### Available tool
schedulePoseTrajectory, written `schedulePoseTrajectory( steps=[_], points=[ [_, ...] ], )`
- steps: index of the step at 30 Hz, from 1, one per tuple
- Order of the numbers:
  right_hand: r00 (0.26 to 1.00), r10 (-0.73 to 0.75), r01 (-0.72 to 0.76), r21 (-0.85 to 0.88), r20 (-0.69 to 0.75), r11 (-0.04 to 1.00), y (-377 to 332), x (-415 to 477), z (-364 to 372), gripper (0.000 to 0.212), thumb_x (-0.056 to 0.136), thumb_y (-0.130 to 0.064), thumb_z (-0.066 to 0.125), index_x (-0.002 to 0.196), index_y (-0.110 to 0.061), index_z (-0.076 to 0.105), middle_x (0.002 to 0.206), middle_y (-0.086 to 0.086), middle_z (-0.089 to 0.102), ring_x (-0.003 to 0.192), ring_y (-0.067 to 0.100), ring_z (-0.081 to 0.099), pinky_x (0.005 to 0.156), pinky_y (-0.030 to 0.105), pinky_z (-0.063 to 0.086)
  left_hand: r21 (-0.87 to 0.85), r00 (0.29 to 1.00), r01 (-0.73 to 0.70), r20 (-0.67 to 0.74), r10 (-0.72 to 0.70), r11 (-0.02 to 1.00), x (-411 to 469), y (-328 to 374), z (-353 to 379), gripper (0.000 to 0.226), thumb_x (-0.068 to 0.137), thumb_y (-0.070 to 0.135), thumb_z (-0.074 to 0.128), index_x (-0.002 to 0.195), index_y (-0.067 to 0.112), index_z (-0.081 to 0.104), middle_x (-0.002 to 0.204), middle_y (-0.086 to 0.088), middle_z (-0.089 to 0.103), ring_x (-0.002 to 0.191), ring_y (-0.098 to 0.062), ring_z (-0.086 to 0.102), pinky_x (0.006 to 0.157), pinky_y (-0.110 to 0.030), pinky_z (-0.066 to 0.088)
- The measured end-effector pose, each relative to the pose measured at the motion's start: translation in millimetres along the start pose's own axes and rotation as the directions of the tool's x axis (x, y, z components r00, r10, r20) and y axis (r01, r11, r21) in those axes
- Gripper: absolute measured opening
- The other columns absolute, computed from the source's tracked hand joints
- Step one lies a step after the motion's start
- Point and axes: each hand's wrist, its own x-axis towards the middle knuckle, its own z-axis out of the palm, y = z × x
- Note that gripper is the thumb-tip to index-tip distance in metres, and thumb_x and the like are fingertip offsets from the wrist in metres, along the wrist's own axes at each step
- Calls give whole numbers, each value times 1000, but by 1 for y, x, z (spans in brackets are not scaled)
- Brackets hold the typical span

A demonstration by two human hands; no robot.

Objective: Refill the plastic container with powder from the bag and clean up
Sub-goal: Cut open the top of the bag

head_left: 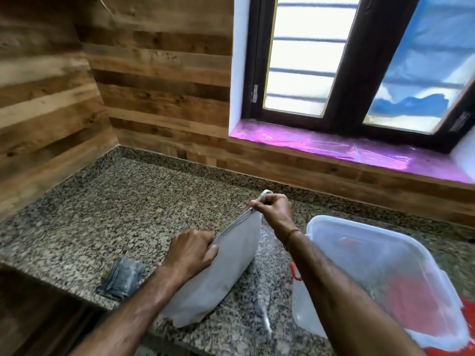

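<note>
A translucent white zip bag [226, 268] full of pale powder lies on the granite counter [108, 217], its zipper edge turned up. My left hand [191, 249] pinches the near end of that zipper edge. My right hand [275, 210] grips the zipper pull at the far end. To the right stands the clear plastic container [380, 273], its translucent lid on top, with red showing through it. My right forearm crosses the container's left side.
A folded blue-grey cloth [123, 277] lies near the counter's front edge, left of the bag. Wood-panelled walls close the counter at left and back. A window sill covered in purple film [334, 147] runs behind the container.
</note>
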Motion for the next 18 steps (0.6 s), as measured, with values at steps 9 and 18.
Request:
schedulePoseTrajectory(
  steps=[9, 18],
  points=[
    [988, 119, -117, 24, -102, 993, 4, 76, -24, 34, 70, -28, 89, 51, -15, 65, 58, -3, 60, 57, 12, 51, 60, 30, 44, -98, 998, -24, -64, 18, 995, 29, 18, 9, 29, 100, 38, 54, 76, 24, 50, 69, 8, 54, 65, -12, 53, 62, -26, 36],
    [894, 380, -442, 330, 237, 834, 6, -16, 32, 62, 68, -67, 83, 86, -22, 44, 80, -4, 45, 64, 13, 52, 44, 21, 46, -150, 990, 143, 32, -140, 978, 27, 23, 6, 33, 89, 46, 66, 74, 26, 44, 66, 8, 50, 58, -9, 43, 50, -26, 28]
  ],
)
